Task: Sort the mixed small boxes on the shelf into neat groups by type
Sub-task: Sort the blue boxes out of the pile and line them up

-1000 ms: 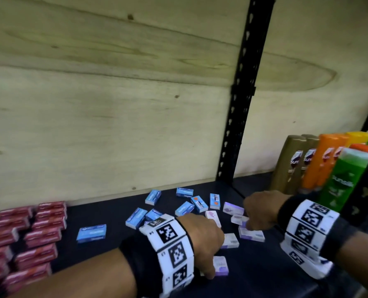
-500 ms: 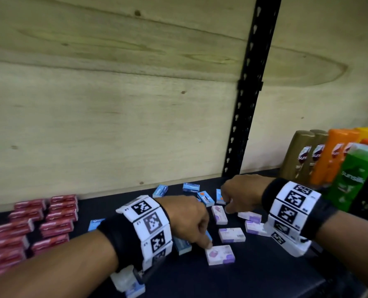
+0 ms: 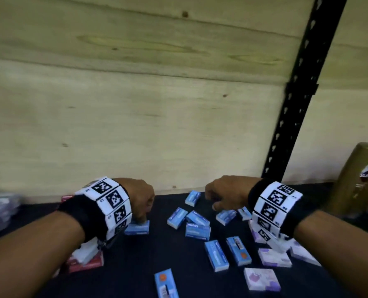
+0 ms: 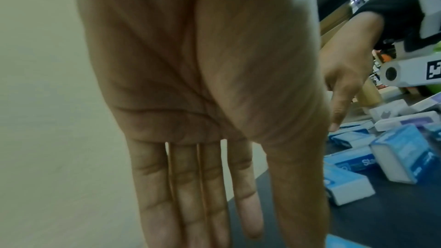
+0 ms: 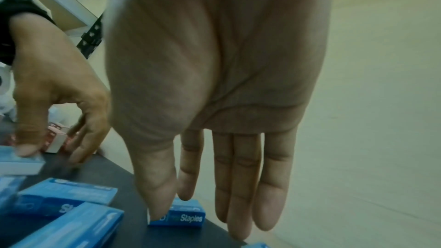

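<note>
Gathering blue boxes on the shelf (image 3: 135, 265), both hands down among them.

My left hand (image 3: 139, 197) rests spread fingers and thumb on one blue box (image 3: 138, 228); my right hand (image 3: 226, 195) has its fingers nearly straight, thumb and forefinger touching another (image 5: 183, 214) near the back wall. Loose blue boxes (image 3: 197, 222) lie between them, purple ones (image 3: 261, 278) nearer me. I judge a hasty sweep could knock neighbours askew or mix the types again.

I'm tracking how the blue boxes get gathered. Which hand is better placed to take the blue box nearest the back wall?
Right. The right hand hovers beside that blue box, thumb at its end, while the left hand presses another blue box farther left.
</note>
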Demonstrator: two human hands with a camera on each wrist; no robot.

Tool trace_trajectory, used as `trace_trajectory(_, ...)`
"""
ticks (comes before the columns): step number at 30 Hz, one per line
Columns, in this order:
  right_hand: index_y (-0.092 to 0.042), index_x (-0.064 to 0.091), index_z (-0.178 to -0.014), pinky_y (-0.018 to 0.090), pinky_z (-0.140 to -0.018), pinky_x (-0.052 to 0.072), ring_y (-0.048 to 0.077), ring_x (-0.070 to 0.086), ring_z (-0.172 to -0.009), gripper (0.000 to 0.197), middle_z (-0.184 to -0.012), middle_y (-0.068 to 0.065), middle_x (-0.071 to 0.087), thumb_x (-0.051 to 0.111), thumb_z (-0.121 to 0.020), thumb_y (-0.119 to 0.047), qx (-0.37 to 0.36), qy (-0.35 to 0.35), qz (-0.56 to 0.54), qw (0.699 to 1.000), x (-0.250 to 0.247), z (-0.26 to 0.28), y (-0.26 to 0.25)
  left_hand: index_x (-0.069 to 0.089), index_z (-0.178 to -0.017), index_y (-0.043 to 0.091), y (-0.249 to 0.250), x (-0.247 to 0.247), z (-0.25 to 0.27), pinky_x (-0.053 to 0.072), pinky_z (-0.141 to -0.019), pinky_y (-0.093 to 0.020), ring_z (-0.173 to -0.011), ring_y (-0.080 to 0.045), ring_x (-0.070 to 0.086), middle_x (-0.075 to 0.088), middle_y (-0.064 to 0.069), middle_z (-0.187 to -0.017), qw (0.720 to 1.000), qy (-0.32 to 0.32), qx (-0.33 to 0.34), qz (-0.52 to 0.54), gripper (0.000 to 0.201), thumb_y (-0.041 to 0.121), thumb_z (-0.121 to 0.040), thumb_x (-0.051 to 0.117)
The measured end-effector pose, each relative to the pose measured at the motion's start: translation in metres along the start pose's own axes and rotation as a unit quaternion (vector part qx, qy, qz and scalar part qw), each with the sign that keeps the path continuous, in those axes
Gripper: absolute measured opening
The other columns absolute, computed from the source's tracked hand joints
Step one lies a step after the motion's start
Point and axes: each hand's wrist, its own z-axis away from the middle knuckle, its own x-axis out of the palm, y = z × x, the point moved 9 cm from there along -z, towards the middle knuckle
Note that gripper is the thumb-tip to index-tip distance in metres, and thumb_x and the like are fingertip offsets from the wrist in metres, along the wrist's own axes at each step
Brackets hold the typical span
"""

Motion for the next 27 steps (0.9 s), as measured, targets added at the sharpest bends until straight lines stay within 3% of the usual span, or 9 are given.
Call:
trace_trajectory(3,-0.024,0.052,-0.135,0.028,-0.081,0.038,0.023,0.056,-0.107,0.037,-0.13,0.002,0.058,0.057,-0.099,-0.03,-0.007,-0.018,0.005,1.0,-0.005,-0.019,-0.008,0.05,-0.092,0.021,-0.005,0.007,-0.001,0.037,-0.063,-0.024,-0.079,-0.016,0.044,0.051,0.003,-0.091,0.999,-0.033,0.006,0.014,0.023,0.025,-0.086,0.072)
trace_trajectory(6,-0.027,0.046,-0.143,0.03,-0.091,0.038,0.024,0.05,-0.126,0.043,-0.145,0.002,0.049,0.054,-0.101,-0.032,-0.014,-0.039,0.01,0.999,-0.006,-0.036,-0.017,0.053,-0.093,0.021,-0.006,0.011,-0.003,0.039,-0.063,-0.023,-0.079,-0.013,0.046,0.052,0.003,-0.092,0.997,-0.067,0.016,0.044,0.025,0.024,-0.083,0.076)
trace_trajectory(9,-0.029,0.043,-0.148,0.034,-0.103,0.036,0.024,0.044,-0.135,0.048,-0.152,0.001,0.043,0.051,-0.101,-0.037,-0.015,-0.053,0.013,0.998,-0.004,-0.049,-0.023,0.055,-0.094,0.02,-0.004,0.016,-0.004,0.039,-0.057,-0.022,-0.065,-0.01,0.045,0.051,0.003,-0.087,0.995,-0.093,0.026,0.028,0.028,0.026,-0.08,0.079)
trace_trajectory(12,-0.028,0.05,-0.143,0.036,-0.102,0.039,0.024,0.049,-0.13,0.046,-0.147,0.0,0.049,0.051,-0.1,-0.045,-0.013,-0.051,0.009,0.999,-0.003,-0.059,-0.027,0.069,-0.103,0.015,-0.003,0.016,-0.005,0.04,-0.059,-0.023,-0.07,-0.009,0.05,0.057,0.004,-0.09,0.996,-0.084,0.028,0.018,0.029,0.026,-0.079,0.08)
trace_trajectory(16,-0.025,0.057,-0.133,0.029,-0.088,0.041,0.022,0.055,-0.118,0.038,-0.135,0.0,0.057,0.057,-0.098,-0.039,-0.027,-0.04,-0.003,0.999,-0.004,-0.066,-0.03,0.065,-0.116,0.007,0.0,0.011,-0.007,0.036,-0.053,-0.02,-0.079,-0.013,0.05,0.056,0.001,-0.096,0.998,-0.055,0.036,0.012,0.039,0.023,-0.083,0.077)
trace_trajectory(20,-0.026,0.06,-0.128,0.028,-0.082,0.038,0.019,0.053,-0.102,0.036,-0.121,-0.001,0.057,0.067,-0.093,-0.03,-0.046,-0.037,-0.023,0.998,-0.006,-0.067,-0.037,0.062,-0.105,0.012,-0.002,0.005,-0.015,0.035,-0.052,-0.02,-0.071,-0.011,0.047,0.053,0.001,-0.093,0.999,-0.035,0.035,0.017,0.03,0.023,-0.082,0.077)
trace_trajectory(22,-0.026,0.062,-0.125,0.028,-0.081,0.042,0.016,0.052,-0.096,0.038,-0.112,-0.003,0.057,0.073,-0.088,-0.024,-0.054,-0.036,-0.042,0.997,-0.005,-0.069,-0.041,0.056,-0.097,0.017,-0.003,0.001,-0.02,0.035,-0.056,-0.022,-0.074,-0.015,0.046,0.05,-0.001,-0.092,0.999,-0.021,0.033,0.007,0.024,0.023,-0.084,0.075)
trace_trajectory(25,-0.028,0.066,-0.122,0.027,-0.083,0.044,0.014,0.054,-0.096,0.034,-0.116,-0.003,0.061,0.071,-0.089,-0.021,-0.07,-0.028,-0.062,0.995,-0.006,-0.07,-0.048,0.064,-0.112,0.012,-0.006,-0.007,-0.025,0.04,-0.07,-0.026,-0.085,-0.019,0.052,0.057,-0.002,-0.103,1.0,0.021,0.021,-0.01,0.029,0.022,-0.086,0.072)
trace_trajectory(27,-0.027,0.069,-0.119,0.028,-0.086,0.046,0.013,0.055,-0.096,0.027,-0.113,-0.006,0.061,0.067,-0.092,-0.021,-0.08,-0.022,-0.072,0.994,-0.006,-0.069,-0.051,0.065,-0.115,0.011,-0.009,-0.012,-0.03,0.041,-0.069,-0.027,-0.086,-0.02,0.054,0.062,-0.004,-0.109,0.999,0.053,0.01,-0.01,0.03,0.019,-0.086,0.071)
